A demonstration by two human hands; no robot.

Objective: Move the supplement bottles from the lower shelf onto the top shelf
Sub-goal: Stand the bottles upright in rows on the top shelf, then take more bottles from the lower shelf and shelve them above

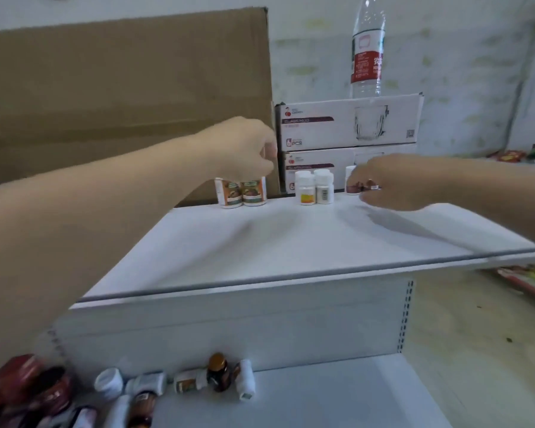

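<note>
On the white top shelf (291,242), at its back, stand two orange-labelled bottles (241,193) and two white bottles (315,190). My left hand (244,149) hovers just above the orange-labelled pair with fingers curled, and I cannot tell whether it touches them. My right hand (396,180) holds a dark-labelled bottle (357,185) standing at the back right of the row. Several more bottles (198,379) lie tumbled on the lower shelf (337,396), among them a brown one (218,372) and dark red jars (34,384) at the far left.
A large cardboard sheet (121,97) leans behind the shelf at the left. Two stacked white boxes (349,143) stand behind the bottles, with a clear water bottle (368,50) on top. Colourful packets (525,154) lie at the right.
</note>
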